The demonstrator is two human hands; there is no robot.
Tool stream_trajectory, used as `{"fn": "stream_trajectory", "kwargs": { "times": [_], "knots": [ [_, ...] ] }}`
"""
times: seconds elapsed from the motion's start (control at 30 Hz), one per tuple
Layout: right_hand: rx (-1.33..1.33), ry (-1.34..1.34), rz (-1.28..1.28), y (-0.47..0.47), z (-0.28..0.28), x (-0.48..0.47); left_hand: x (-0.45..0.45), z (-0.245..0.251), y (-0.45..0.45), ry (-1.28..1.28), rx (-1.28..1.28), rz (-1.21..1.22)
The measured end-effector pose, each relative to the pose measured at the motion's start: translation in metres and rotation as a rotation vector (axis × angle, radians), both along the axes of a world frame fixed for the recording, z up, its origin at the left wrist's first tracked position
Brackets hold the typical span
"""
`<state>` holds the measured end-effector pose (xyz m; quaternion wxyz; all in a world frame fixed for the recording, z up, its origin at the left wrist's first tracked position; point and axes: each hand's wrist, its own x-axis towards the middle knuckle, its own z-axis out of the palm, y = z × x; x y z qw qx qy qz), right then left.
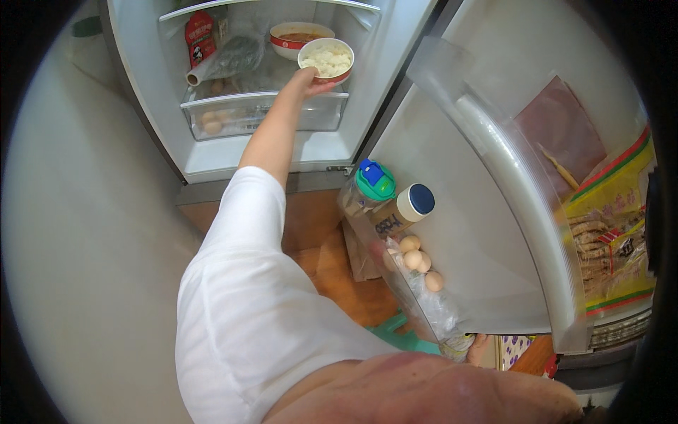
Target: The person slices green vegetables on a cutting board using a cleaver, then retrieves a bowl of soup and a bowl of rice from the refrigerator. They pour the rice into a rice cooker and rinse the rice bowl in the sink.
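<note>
My left hand (314,84) reaches into an open refrigerator and holds a bowl of white rice (327,59), with the thumb at its near side and the fingers beneath it. The bowl is upright, over the front of the shelf above the clear drawer. Just behind it stands a larger white bowl with a red band (286,49), containing reddish-brown food. Left of the bowls lies a roll of clear plastic film or bags (212,64), next to a red packet (200,34). My right hand cannot be made out.
Eggs sit in the clear drawer (318,114). The open refrigerator door (476,212) on the right holds a green-lidded bottle (375,183), a dark-lidded container (416,202), several eggs (412,259) and packets. A small skin-coloured shape shows below the door, unclear. Something green lies low, near the wooden floor.
</note>
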<state>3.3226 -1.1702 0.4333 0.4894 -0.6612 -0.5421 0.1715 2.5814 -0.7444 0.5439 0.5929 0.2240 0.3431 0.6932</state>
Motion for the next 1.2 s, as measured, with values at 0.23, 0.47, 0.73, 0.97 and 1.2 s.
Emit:
{"fn": "stream_trajectory", "kwargs": {
  "times": [0.23,0.47,0.73,0.97,1.2],
  "knots": [
    [-0.009,0.081,-0.010,0.018,0.000,0.021,0.009,0.009,-0.165,-0.272,0.226,-0.063],
    [0.043,0.208,0.064,-0.023,0.026,0.043,0.102,-0.085,-0.412,-0.344,0.137,-0.116],
    [-0.028,-0.036,0.191,-0.096,0.029,0.082,0.286,-0.171,-0.688,-0.414,-0.105,0.100],
    [-0.650,0.244,0.933,-0.176,-0.003,0.028,0.408,-0.110,-0.767,-0.144,-0.229,-0.033],
    [-0.799,0.671,1.379,-0.149,-0.017,-0.101,0.419,-0.096,-0.728,-0.126,-0.227,-0.234]
  ]
}}
